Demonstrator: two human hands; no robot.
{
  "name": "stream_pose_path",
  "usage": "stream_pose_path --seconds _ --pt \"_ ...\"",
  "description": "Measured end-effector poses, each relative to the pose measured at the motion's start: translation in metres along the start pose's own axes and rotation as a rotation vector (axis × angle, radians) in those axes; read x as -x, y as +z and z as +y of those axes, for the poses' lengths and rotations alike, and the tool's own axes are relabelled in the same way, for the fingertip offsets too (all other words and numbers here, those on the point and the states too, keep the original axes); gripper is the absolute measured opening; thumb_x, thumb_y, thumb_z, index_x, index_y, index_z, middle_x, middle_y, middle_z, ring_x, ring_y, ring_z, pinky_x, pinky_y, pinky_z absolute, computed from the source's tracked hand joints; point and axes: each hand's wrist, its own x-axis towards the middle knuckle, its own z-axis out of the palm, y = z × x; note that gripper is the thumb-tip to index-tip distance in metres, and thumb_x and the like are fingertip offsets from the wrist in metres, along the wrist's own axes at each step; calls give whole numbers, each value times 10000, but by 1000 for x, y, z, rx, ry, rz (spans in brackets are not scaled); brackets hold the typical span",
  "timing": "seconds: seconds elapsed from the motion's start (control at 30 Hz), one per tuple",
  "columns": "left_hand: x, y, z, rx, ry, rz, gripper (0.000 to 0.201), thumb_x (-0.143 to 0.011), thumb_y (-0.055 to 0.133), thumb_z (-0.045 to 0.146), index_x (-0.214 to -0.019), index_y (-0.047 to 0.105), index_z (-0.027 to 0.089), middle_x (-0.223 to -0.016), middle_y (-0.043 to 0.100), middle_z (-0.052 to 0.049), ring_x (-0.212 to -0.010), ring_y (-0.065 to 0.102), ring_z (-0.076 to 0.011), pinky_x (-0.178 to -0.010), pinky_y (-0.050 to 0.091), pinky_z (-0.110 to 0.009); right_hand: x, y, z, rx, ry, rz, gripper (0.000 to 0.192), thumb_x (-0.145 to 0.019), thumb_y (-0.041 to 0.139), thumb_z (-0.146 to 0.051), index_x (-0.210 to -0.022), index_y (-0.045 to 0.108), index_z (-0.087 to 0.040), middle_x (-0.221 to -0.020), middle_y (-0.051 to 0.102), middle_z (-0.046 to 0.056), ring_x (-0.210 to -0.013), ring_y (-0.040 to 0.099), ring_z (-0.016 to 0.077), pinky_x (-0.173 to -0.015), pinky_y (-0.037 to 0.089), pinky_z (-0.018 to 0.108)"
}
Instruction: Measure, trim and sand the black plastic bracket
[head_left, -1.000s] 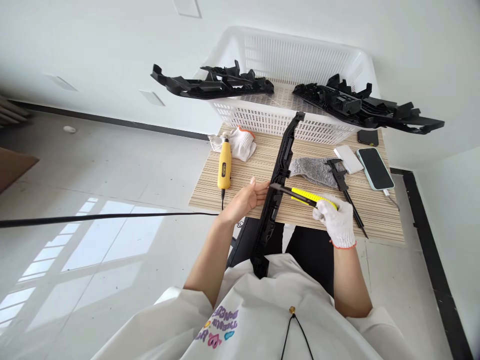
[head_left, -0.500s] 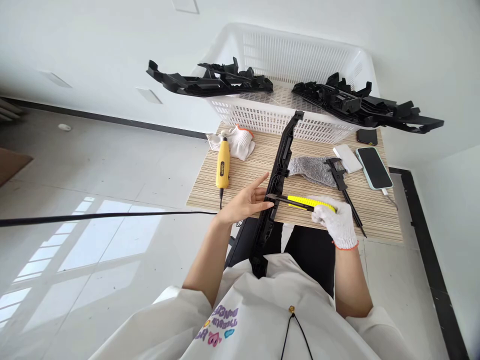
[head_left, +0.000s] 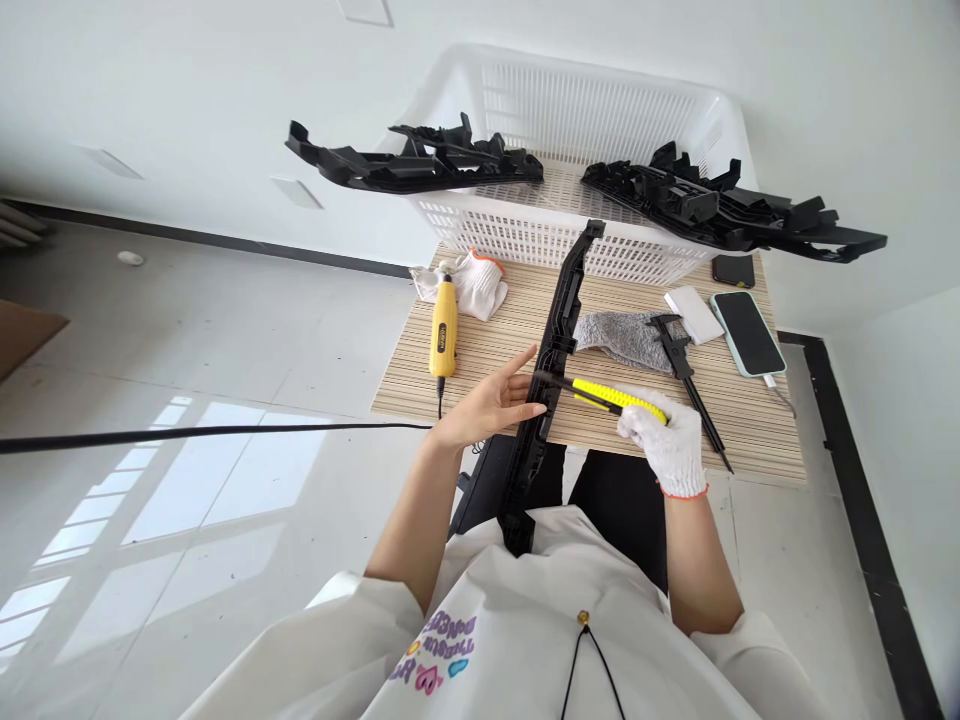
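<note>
A long black plastic trim part [head_left: 564, 318] slants across the table edge, its near end against my shirt and its far end by the basket. My bare left hand [head_left: 495, 400] is around the trim from the left, thumb over the front, forefinger stretched along the side; the other fingertips are partly hidden behind it. My right hand [head_left: 667, 435], in a white knit glove with an orange cuff, is closed on a yellow utility knife [head_left: 619, 397]. Its dark blade end points left and lies over the trim, just above my left thumb. Whether the blade touches the plastic I cannot tell.
Behind stands a white basket [head_left: 517, 222] with black plastic parts [head_left: 420, 165] across its rim. On the striped table [head_left: 405, 385] lie a yellow rotary tool [head_left: 444, 325], a white glove [head_left: 480, 285], a grey cloth [head_left: 622, 340], a black caliper [head_left: 684, 370] and a phone [head_left: 748, 333].
The knife's blade end has moved slightly up along the trim, away from me, and the knife tilts more. My right hand has shifted a little left. My left hand and the trim stay put.
</note>
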Motion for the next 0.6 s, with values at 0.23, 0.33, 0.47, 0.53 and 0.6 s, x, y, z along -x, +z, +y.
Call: stream_pose_path --seconds 0.23,0.33,0.47,0.53,0.6 --pt "-1 1 1 18 7 -12 1010 -831 789 287 -1625 167 235 -1242 679 -126 -1177 638 -236 -1069 484 -432 1 4 -2 -53 -16 34 332 -748 725 -267 -1050 791 -145 -591 591 -22 -511 525 95 -486 461 235" --pt "-1 1 2 18 -2 -13 997 -838 784 281 -1624 171 244 -1260 673 -129 -1172 642 -238 -1059 491 -436 0 4 -3 -32 19 -5 343 -743 720 -243 -1063 789 -143 -568 579 -27 -503 521 93 -472 438 224" --pt "-1 1 1 31 7 -16 998 -833 789 275 -1623 180 250 -1291 665 -133 -1199 633 -248 -1078 478 -447 0 2 -4 -43 20 9 349 -749 725 -260 -1073 786 -143 -591 602 -18 -522 543 99 -500 466 233" --pt "-1 1 1 36 9 -18 996 -835 788 278 -1623 179 253 -1305 658 -134 -1193 637 -246 -1079 479 -445 1 2 -5 -22 37 -21 351 -744 723 -255 -1069 787 -140 -575 591 -22 -516 540 100 -496 466 233" --pt "-1 1 1 33 8 -19 986 -840 784 280 -1622 184 254 -1301 658 -132 -1184 642 -241 -1076 481 -443 1 2 -5 23 49 -42 359 -735 727 -251 -1072 785 -141 -561 582 -26 -509 532 100 -481 457 226"
